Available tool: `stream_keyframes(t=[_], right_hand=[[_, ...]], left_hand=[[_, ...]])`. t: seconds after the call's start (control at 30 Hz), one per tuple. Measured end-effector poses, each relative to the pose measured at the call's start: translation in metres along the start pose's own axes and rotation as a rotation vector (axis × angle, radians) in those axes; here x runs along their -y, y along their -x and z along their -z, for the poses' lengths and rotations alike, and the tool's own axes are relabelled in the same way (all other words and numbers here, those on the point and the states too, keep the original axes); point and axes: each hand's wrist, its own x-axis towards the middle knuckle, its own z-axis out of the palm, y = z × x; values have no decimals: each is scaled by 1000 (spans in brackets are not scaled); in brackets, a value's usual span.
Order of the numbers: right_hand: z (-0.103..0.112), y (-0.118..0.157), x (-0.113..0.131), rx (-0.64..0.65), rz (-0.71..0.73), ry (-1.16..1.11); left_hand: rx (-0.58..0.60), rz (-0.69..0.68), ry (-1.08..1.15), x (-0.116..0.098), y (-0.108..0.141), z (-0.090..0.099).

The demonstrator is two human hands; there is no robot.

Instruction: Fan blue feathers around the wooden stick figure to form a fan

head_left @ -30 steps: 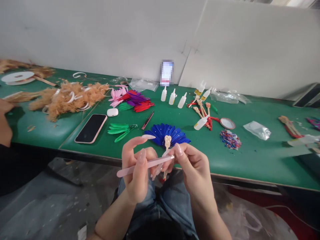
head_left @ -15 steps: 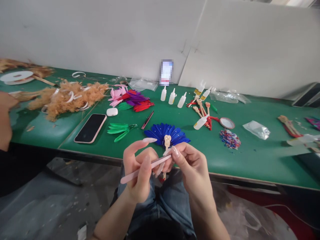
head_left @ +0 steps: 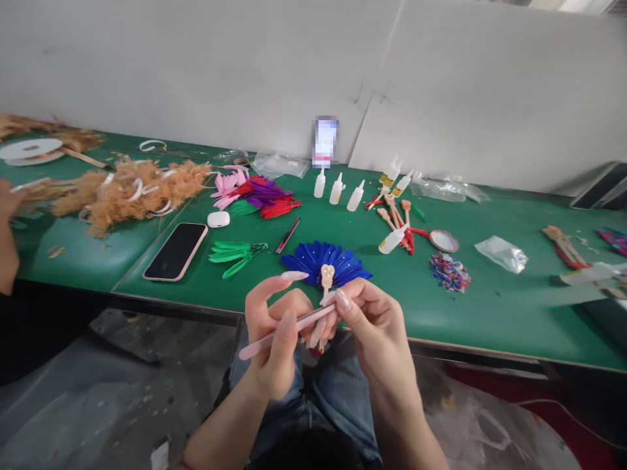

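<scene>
Slim pink tweezers [head_left: 257, 348] slant across my left hand [head_left: 274, 333], lying between its thumb and curled fingers, with the index finger raised. My right hand [head_left: 375, 326] pinches at the far end of the tweezers; whether something tiny sits there is hidden by the fingertips. Directly beyond both hands is a fan of blue feathers [head_left: 313, 258] dotted with small white specks. Its pale wooden handle [head_left: 327, 277] has a rounded, pearl-dotted top and runs down behind my fingers. The lower handle shows only partly, with a bit of red near its end.
Green feathers [head_left: 232, 254], a phone [head_left: 176, 251] and a second pair of tweezers [head_left: 288, 235] lie leftward. Glue bottles [head_left: 336, 190] stand behind the fan. Rightward are colourful sequins [head_left: 449, 273], a round lid [head_left: 444, 241] and wooden handles [head_left: 392, 212]. Another person's hand [head_left: 7, 228] is at far left.
My hands keep nearly the same pose on the tweezers. At far left, the other person's hand has shifted beside the tan fluffy pieces.
</scene>
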Motion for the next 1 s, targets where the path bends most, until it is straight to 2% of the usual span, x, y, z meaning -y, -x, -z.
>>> stream_keyframes(t=[0.27, 0.4, 0.53, 0.7, 1.0], right_hand=[[-1, 0, 1, -13, -12, -31], [3, 3, 1, -84, 66, 50], [11, 5, 4, -153, 156, 225], [18, 9, 9, -96, 136, 394], [15, 17, 2, -10, 171, 506]], left_hand=[[41, 38, 82, -1, -4, -3], [59, 45, 85, 2, -2, 2], [100, 33, 42, 3, 2, 7], [130, 71, 14, -3, 1, 9], [177, 65, 0, -1, 3, 7]])
